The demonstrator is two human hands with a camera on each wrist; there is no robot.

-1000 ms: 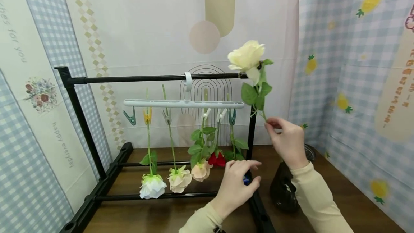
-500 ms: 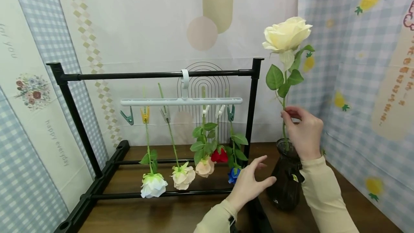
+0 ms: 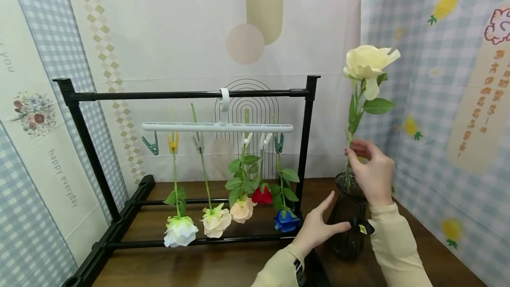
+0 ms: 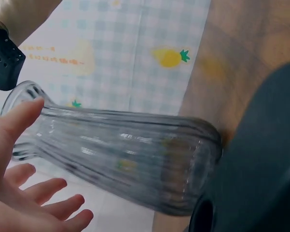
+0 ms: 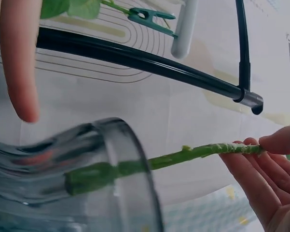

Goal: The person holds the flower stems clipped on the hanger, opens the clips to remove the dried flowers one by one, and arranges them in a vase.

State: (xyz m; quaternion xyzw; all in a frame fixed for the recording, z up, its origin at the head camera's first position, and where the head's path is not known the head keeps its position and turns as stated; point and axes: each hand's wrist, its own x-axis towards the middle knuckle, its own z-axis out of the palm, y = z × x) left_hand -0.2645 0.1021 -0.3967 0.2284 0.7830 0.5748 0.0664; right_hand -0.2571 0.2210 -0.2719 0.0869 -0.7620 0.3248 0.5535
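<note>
Head view: from my station I see the person's right hand [image 3: 373, 172] with its grip pinched on the stem [image 3: 349, 139] of a cream rose [image 3: 368, 67], thumb against fingers. The rose stands nearly upright, bloom at the top, its lower end inside the mouth of a dark glass vase [image 3: 345, 242]. That vase stands on the brown bench [image 3: 223, 262], between a black rack [image 3: 167, 96] and the bench's right edge. The left hand [image 3: 316, 229] is beside the vase, its grip spread wide and holding nothing; I cannot tell whether its thumb touches the glass. A pale blue clip hanger [image 3: 255, 128] hooks over the rack's top bar. Clipped to it, blooms down, I count from the left a white rose [image 3: 180, 232], a peach rose [image 3: 216, 221], a second peach rose [image 3: 242, 210], a red rose [image 3: 262, 196] and a blue rose [image 3: 286, 222].

Left wrist view: the vase runs lengthwise across my picture, the left thumb overlapping its neck and the other fingers extended beside it. Behind is a checked cloth [image 4: 120, 38] printed with yellow pineapples.

Right wrist view: the stem slants across the vase's rim, its cut end inside the neck. I see the right thumb and fingertips pinching it outside the rim.
</note>
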